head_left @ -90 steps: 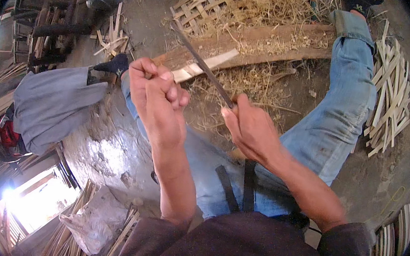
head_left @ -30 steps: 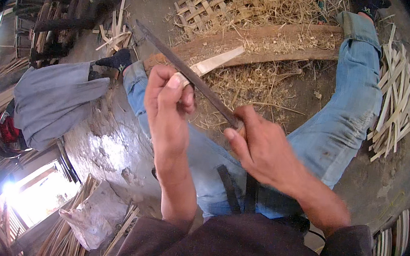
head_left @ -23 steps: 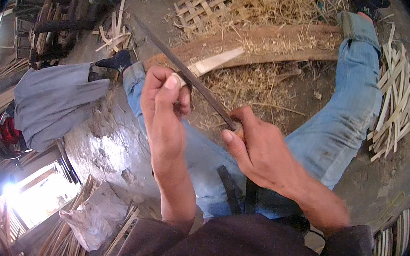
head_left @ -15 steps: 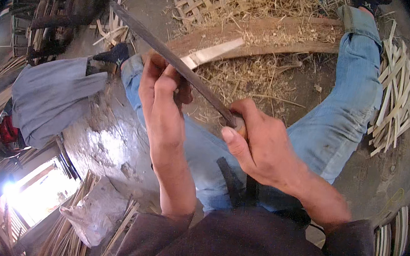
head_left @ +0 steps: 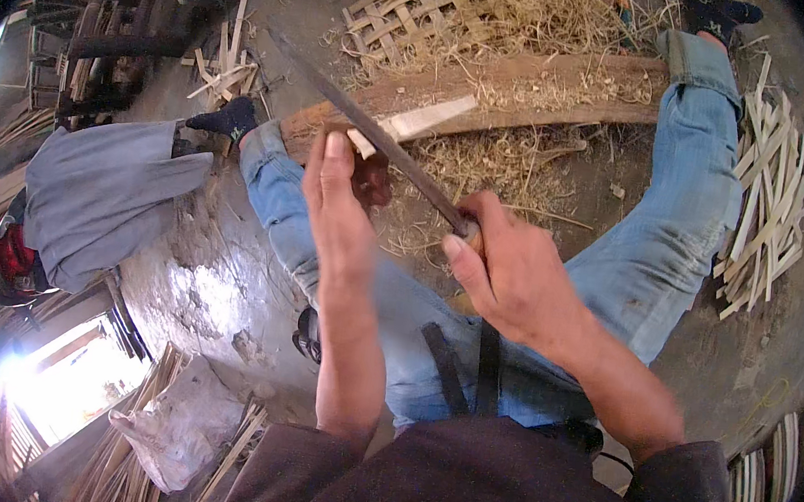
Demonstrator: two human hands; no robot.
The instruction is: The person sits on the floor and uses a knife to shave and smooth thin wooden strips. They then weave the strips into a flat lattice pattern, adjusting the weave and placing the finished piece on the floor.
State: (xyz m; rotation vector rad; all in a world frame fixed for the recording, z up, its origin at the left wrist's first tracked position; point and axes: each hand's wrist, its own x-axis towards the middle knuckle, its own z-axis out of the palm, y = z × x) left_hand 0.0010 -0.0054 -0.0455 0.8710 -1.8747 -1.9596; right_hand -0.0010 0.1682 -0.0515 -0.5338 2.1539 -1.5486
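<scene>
My right hand [head_left: 526, 279] is closed round the wooden handle of a long, narrow, dark-bladed knife [head_left: 388, 147]. Its blade slants up and to the left, crossing over a pale, flat strip of wood or bamboo [head_left: 436, 115]. Closed on the near end of that strip is my left hand [head_left: 345, 191], the thumb lying along it. The strip's far end lies over a curved brown wooden beam [head_left: 562, 77] between my legs. The other fingers of my left hand are partly hidden under the strip and blade.
Thin shavings [head_left: 520, 156] cover the floor around the beam, beside a woven lattice panel [head_left: 413, 7]. Cut pale strips lie in a pile [head_left: 768, 201] beyond my right leg. A grey cloth [head_left: 109, 191] and a pale plastic sack [head_left: 183, 419] are on the left.
My left hand has shifted slightly right, and the strip's near end now shows beneath the blade. The knife's tip has moved right and a little down.
</scene>
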